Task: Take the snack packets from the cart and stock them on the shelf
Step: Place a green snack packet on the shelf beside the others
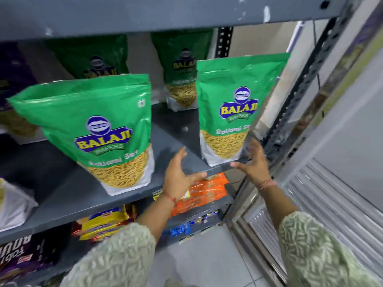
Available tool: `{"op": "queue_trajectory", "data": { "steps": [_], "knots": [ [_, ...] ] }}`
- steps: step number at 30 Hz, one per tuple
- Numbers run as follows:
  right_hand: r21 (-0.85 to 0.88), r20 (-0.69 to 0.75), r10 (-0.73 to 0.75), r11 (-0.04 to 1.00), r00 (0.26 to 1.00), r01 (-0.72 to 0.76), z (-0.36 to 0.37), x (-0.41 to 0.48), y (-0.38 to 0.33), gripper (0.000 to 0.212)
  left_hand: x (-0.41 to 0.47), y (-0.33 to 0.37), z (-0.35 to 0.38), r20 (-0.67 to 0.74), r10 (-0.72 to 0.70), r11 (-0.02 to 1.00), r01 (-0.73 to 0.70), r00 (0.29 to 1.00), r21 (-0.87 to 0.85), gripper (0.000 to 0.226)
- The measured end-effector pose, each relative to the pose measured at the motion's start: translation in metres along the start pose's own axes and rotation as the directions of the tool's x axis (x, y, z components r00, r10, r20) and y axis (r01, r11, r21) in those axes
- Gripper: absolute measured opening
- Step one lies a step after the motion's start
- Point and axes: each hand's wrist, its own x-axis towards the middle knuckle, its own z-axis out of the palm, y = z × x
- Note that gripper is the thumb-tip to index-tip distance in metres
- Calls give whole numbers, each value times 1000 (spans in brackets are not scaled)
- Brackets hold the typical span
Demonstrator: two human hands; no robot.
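A green Balaji snack packet stands upright at the right front corner of the grey shelf. My right hand hovers just below and to its right, fingers spread, holding nothing. My left hand is open in front of the shelf edge, a little left of that packet. A second green packet stands at the front left. Two more green packets stand at the back of the shelf. The cart is out of view.
A grey shelf board runs overhead. Lower shelves hold orange packs, yellow packs and blue packs. A dark slotted upright post bounds the shelf on the right, with a white louvred panel beyond. A white-bottomed packet sits far left.
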Motion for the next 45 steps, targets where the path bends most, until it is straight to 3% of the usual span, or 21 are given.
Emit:
{"op": "queue_trajectory", "data": {
  "steps": [2,4,7,11,17,20,22,24,26,28,30,31,32,34,36,37,40,45],
  "knots": [
    [15,141,-36,999,989,35,-5,19,-3,104,33,7,18,88,-26,999,22,996,38,108],
    [-29,216,-42,998,976,49,-4,28,-7,102,54,9,30,133,-82,987,61,988,149,109],
    [-133,168,-24,990,985,47,0,30,-3,82,62,5,43,130,-134,947,88,982,310,87],
    [-199,123,-39,978,992,63,2,30,0,70,61,-3,48,74,-138,957,114,988,266,66],
    [-155,123,10,988,992,9,1,31,-4,70,66,-11,49,89,-120,965,95,989,245,69],
    [-18,59,32,999,998,-31,8,16,-7,76,59,-9,43,118,-92,976,66,989,209,88],
    [23,-145,2,1000,989,1,20,-18,-5,78,37,-14,27,19,-44,992,42,999,116,90],
    [-68,-246,-168,985,955,156,43,-66,-2,66,-3,-27,3,-145,-1,999,6,989,34,63],
    [-121,-125,-309,948,943,295,77,-104,-2,64,-50,-45,-29,-335,13,1000,-9,942,13,42],
    [-23,82,-305,951,949,307,113,-115,-16,62,-79,-59,-68,-544,-7,1000,17,839,12,54],
    [104,272,-248,968,930,228,146,-103,-42,83,-83,-70,-110,-683,-14,993,88,730,74,75],
    [141,352,-215,974,911,175,160,-93,-54,95,-77,-74,-130,-689,-32,984,145,724,108,91],
    [161,424,-187,978,886,130,173,-81,-63,105,-68,-78,-149,-642,-68,975,187,764,119,104],
    [140,542,-146,987,828,82,192,-62,-74,112,-47,-84,-173,-430,-138,964,221,892,148,117],
    [20,556,-83,996,827,86,204,-56,-76,101,-33,-88,-178,-229,-192,955,236,954,181,102],
    [-32,524,-60,995,849,90,207,-57,-75,91,-30,-91,-175,-200,-215,954,249,956,165,89],
    [-118,463,-36,988,886,101,210,-58,-68,77,-28,-98,-166,-242,-215,969,237,946,66,67],
    [-120,456,-47,986,889,114,207,-59,-69,71,-29,-100,-163,-252,-185,979,200,950,34,63]
  ]
}}
